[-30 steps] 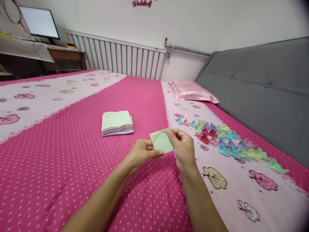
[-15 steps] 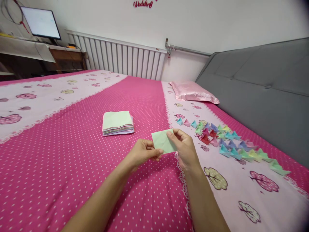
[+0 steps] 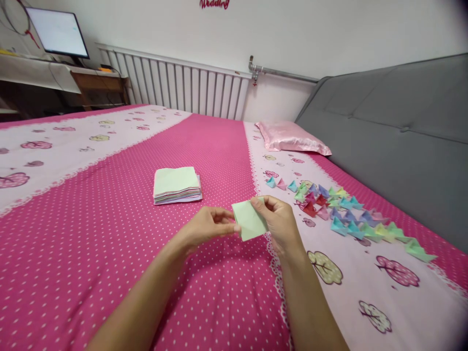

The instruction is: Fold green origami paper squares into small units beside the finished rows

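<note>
A pale green sheet of folded paper [image 3: 250,222] is held up over the bed, a crease line showing across its face. My right hand [image 3: 278,219] pinches its right side, the thumb lying on the front near the top edge and the fingers behind. At the left edge is my left hand [image 3: 210,226], its thumb tip on the lower left part and its fingertips partly hidden behind the paper. To the left, a stack of coloured paper sheets [image 3: 177,185] lies on the bed with a light green sheet on top.
Several small folded paper boats [image 3: 341,229] in many colours stand in rows on the right of the bedspread [image 3: 109,219]. A pink pillow [image 3: 292,137] lies beyond them, beside a grey headboard [image 3: 391,112]. A radiator [image 3: 175,80] and a desk with a monitor [image 3: 58,31] are behind.
The green paper has turned and tilted, and more of its face shows lower down. My left hand has shifted slightly left, its thumb moving back to the paper's edge.
</note>
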`<state>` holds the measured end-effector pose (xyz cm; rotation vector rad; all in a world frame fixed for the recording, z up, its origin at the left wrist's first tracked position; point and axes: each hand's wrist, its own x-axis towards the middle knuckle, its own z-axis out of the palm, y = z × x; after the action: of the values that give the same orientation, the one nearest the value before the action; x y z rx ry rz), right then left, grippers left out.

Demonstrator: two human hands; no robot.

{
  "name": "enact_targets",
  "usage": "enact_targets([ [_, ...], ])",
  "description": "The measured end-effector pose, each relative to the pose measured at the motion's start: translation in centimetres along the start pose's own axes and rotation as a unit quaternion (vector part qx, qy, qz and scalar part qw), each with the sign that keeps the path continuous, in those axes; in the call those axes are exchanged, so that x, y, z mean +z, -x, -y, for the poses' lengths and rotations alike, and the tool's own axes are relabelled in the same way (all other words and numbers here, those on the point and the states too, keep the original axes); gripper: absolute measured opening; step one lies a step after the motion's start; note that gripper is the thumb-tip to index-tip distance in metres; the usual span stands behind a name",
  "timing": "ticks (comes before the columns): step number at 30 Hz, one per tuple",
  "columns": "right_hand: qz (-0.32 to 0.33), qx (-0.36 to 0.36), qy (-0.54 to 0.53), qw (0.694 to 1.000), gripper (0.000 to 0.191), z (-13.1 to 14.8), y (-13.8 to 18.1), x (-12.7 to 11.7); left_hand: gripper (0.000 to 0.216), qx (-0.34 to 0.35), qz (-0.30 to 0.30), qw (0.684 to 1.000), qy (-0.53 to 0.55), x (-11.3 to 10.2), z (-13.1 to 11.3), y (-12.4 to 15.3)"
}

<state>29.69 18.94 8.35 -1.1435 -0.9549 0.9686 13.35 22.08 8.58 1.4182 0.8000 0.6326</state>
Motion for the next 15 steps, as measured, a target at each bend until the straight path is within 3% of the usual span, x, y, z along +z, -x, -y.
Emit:
enact_targets([
  [4,0.046,-0.012,0.068,0.997,0.028,-0.26,0.21,0.24,0.030,0.066,-0.065,0.996,0.007,0.13,-0.40,0.09],
  [9,0.070,-0.033,0.095,0.992,0.025,-0.47,0.45,0.74,0.036,0.079,-0.085,0.987,-0.115,0.72,0.31,-0.30],
  [12,0.068,-0.025,0.078,0.994,0.026,-0.33,0.48,0.85,0.037,0.094,-0.086,0.988,-0.091,0.73,0.33,-0.40],
  [15,0.054,-0.016,0.057,0.997,0.028,-0.08,0.45,0.87,0.031,0.104,-0.145,0.983,-0.042,0.62,0.21,-0.50],
])
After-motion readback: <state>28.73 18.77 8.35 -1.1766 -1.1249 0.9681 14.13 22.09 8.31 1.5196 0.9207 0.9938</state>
